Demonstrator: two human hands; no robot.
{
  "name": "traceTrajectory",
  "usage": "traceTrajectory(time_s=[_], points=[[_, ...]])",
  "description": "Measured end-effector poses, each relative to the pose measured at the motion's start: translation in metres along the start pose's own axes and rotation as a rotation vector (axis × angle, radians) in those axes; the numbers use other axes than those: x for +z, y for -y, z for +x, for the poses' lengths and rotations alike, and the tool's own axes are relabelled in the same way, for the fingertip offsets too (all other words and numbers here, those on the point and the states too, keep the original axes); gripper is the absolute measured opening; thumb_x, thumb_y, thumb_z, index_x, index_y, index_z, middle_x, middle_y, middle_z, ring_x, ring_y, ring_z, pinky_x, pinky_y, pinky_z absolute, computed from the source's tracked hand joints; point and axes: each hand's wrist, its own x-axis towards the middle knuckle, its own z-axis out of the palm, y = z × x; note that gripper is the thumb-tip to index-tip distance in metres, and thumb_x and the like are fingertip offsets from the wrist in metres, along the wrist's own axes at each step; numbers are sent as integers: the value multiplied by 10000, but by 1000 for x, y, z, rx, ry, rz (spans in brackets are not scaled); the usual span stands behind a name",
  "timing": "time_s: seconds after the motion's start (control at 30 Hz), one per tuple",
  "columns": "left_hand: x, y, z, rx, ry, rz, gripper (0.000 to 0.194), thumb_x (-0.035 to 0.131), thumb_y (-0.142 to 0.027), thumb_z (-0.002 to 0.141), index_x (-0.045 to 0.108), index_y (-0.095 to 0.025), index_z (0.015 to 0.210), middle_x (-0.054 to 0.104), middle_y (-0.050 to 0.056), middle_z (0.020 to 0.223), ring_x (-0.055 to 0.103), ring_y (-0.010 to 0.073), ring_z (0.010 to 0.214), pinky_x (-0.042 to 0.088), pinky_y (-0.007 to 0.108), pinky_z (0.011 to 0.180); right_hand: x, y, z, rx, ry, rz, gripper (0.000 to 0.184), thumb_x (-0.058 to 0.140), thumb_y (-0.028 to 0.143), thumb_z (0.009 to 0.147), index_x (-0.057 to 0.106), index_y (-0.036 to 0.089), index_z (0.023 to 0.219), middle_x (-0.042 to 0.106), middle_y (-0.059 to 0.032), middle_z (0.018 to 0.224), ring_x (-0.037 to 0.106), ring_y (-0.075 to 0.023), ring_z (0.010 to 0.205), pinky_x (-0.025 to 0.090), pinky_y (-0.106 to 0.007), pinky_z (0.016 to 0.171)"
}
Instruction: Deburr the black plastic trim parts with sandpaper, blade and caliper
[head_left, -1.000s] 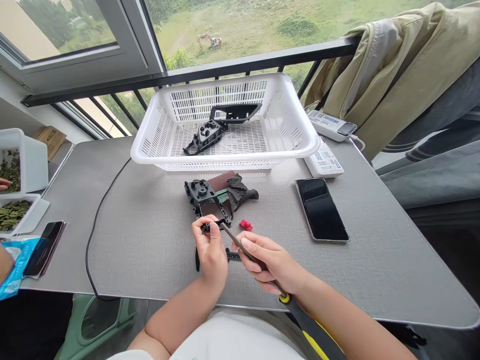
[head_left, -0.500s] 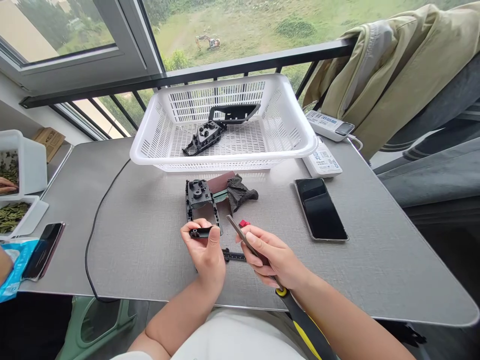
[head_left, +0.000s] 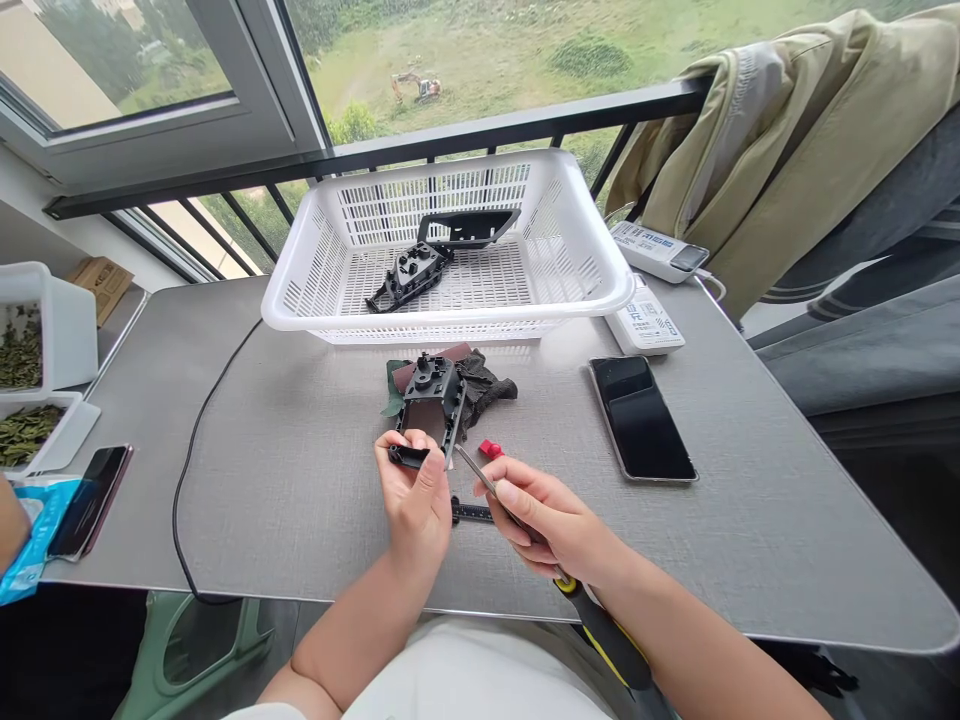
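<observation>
Black plastic bracket [head_left: 433,395], base — in left fingers [head_left: 427,490]

Molded plastic parts [head_left: 410,277] in a basket [head_left: 442,324] on the table [head_left: 300,480], a smartphone [head_left: 641,420] to its right

Angling the left forearm [head_left: 352,630] and right forearm [head_left: 675,630] inward, curling the left hand [head_left: 412,500] upright, closing the right hand [head_left: 544,525] sideways in a firm grip.

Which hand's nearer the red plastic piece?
Right. The right hand is just below and right of the red plastic piece in view; the left hand is farther off, below and left.
</observation>
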Motion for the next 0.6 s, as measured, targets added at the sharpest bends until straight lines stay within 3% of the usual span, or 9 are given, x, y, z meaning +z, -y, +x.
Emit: traceTrajectory(time_s=[0.17,0.37,0.6], points=[[-2,-6,4,-56,21,-30,388,831,-347,651,494,-229,804,448,-32,758,479,72,681,459,168,639,3,1,-1,-147,-73,-104,442,609,619,806,537,195,906,355,98,525,209,-36,391,146,-168,335],[-3,-12,7,-114,112,-1,328,783,-373,711,515,-236,841,464,-28,721,473,82,627,449,168,533,-3,7,-17,-369,-257,-274,371,584,565,856,598,213,971,391,65,542,298,-82,433,230,-225,392],[-1,-18,7,-166,195,22,309,755,-386,738,511,-237,857,475,-34,676,459,87,581,406,151,428,-10,8,-21,-735,-379,-888,172,539,291,931,666,245,1037,562,-14,642,448,-140,540,363,-279,521]])
